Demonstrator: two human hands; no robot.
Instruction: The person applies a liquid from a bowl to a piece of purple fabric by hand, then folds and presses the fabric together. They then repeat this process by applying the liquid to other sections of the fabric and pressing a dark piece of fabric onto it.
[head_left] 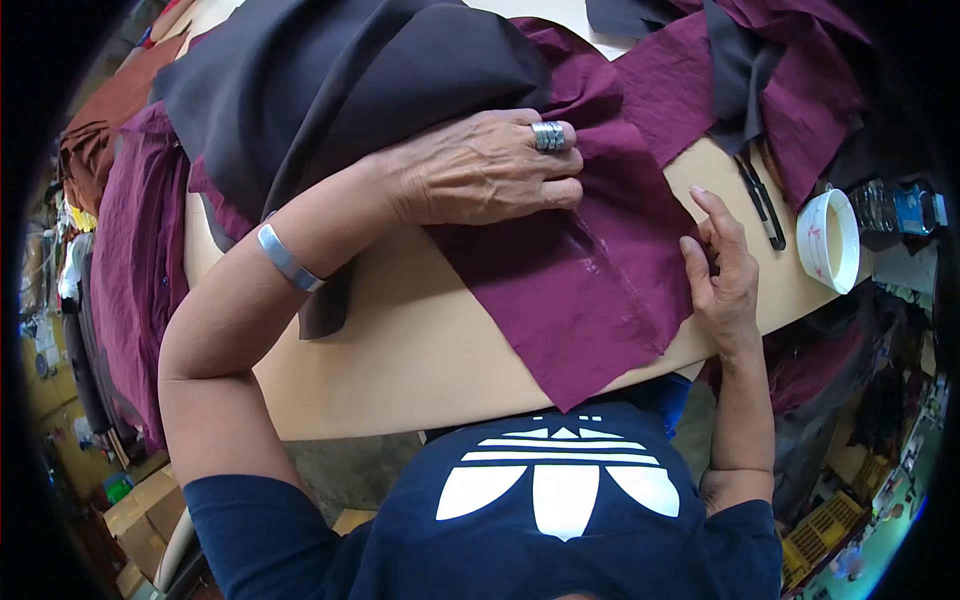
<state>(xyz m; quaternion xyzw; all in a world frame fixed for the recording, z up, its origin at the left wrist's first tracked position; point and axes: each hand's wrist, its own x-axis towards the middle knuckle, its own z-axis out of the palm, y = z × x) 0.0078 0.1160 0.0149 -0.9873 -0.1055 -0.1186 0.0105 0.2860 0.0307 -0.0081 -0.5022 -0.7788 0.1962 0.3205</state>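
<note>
My left hand (490,168), with rings on one finger and a metal bracelet at the wrist, is closed with its fingertips on the maroon fabric (590,300). That fabric lies partly on the table, with a pale streaky seam line across it and a pointed corner over the front edge. Dark grey cloth (400,60) is heaped beyond my left hand and covers part of the maroon piece. Beside the right edge of the maroon fabric is my right hand (722,270), open, thumb and forefinger apart. Nothing shows between its fingers.
The tan table (370,370) has a black pen (765,205), a white bowl (828,242) and a plastic bottle (880,210) at its right. More maroon cloth (810,110) lies at the back right. Brown cloth (115,125) and maroon garments (140,270) hang over the left side.
</note>
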